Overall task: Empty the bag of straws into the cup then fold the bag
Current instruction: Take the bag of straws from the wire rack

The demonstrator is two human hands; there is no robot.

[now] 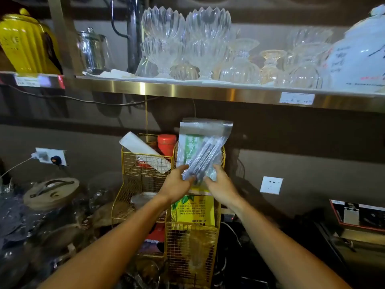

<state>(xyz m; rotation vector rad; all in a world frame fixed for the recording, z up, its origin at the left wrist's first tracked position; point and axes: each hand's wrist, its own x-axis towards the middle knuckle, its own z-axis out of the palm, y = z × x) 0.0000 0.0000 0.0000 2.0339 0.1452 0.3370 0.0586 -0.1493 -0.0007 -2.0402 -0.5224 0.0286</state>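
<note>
Our left hand and right hand pinch the bottom of the bag of straws, held upright in front of the gold wire rack. It looks light, soft and slippery, so we should grip the corners

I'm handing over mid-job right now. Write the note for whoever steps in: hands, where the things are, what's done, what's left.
Left hand: grip on the lower left of the bag.
Right hand: grip on the bag's lower right.
The bag is held upright in front of the yellow wire rack, under the metal shelf. The straws are inside it, leaning at a slant.
I cannot tell whether the top of the bag is open, or which cup is meant.
Done: bag picked up.
Left: empty the straws into the cup, then fold the bag.
</note>
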